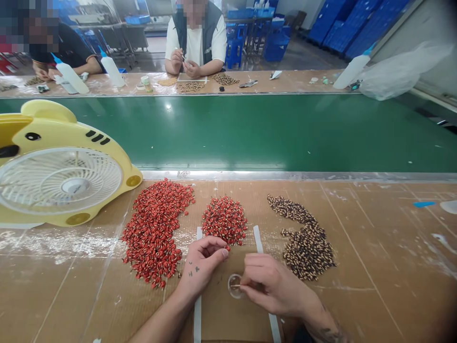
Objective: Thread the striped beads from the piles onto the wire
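My left hand (pixel 203 262) is closed in a pinch on a small red piece (pixel 227 248), just in front of the middle red pile (pixel 224 220). Between the thumb and fingers of my right hand (pixel 268 283) is a thin light-coloured stick (pixel 234 286). Its tip is inside a small clear round dish (pixel 229 291), which lies on a brown cardboard sheet (pixel 233 324). White tape strips (pixel 197 314) run along the sheet's sides. To the left spreads a larger pile of red pieces (pixel 153 228); a pile of black-and-cream pieces (pixel 309 250) lies right of my right hand.
A yellow animal-shaped fan (pixel 117 157) stands at the left. Beyond the table runs a green conveyor belt (pixel 250 133). Across it, two people (pixel 195 43) work at a bench with white bottles (pixel 112 70) and small piles. A plastic bag (pixel 396 71) hangs at the far right.
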